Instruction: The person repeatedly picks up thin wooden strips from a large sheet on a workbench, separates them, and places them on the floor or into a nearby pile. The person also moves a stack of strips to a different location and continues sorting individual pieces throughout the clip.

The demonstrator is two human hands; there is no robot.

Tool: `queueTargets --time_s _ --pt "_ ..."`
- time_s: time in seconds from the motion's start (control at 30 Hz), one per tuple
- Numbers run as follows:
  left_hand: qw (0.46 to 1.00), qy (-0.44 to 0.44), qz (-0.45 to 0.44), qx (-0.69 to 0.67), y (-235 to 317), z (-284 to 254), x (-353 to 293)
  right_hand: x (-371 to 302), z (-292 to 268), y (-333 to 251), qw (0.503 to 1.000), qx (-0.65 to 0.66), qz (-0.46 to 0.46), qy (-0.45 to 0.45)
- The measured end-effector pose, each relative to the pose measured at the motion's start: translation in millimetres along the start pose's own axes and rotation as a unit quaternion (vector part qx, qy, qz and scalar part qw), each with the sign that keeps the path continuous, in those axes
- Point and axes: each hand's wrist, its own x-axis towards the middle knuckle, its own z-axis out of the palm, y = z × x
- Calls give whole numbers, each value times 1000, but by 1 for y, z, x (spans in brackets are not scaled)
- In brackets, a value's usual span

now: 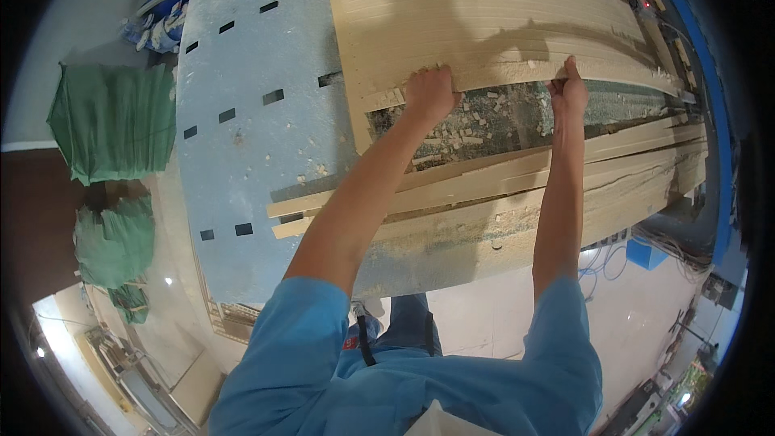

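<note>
A large pale wooden panel (pixel 500 0), marked with many parallel lines, lies across the far side of the work table. My left hand (pixel 432 95) is closed over its near edge, the fingers curled out of sight. Farther right, my right hand (pixel 569 93) grips the same edge with the thumb upward; its other fingers are partly hidden. Below that edge shows a dark bed (pixel 484 117) strewn with wood chips. Several long loose wooden strips (pixel 476 178) lie nearer to me, passing beneath my forearms.
The blue-grey table top (pixel 250 145) has rectangular slots and sawdust on it. A blue machine rail (pixel 714 89) runs along the right side. Green cloth-covered things (pixel 113 121) stand at the left. A blue box (pixel 644 253) and cables are on the floor at right.
</note>
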Motion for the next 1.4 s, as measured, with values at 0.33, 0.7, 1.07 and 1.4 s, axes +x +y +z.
queueTargets --time_s 0.33,0.7,1.07,1.4 --pt "995 70 67 2 10 -52 -2 -4 19 -47 995 70 -46 -59" --pt "971 115 113 178 -17 -168 -125 -140 13 -58 959 202 67 -186" --pt "987 119 62 90 -170 -9 -317 -310 -86 76 914 -201 263 -234" --pt "981 -182 -66 -16 -128 -12 -222 -367 -99 152 880 -35 420 -221"
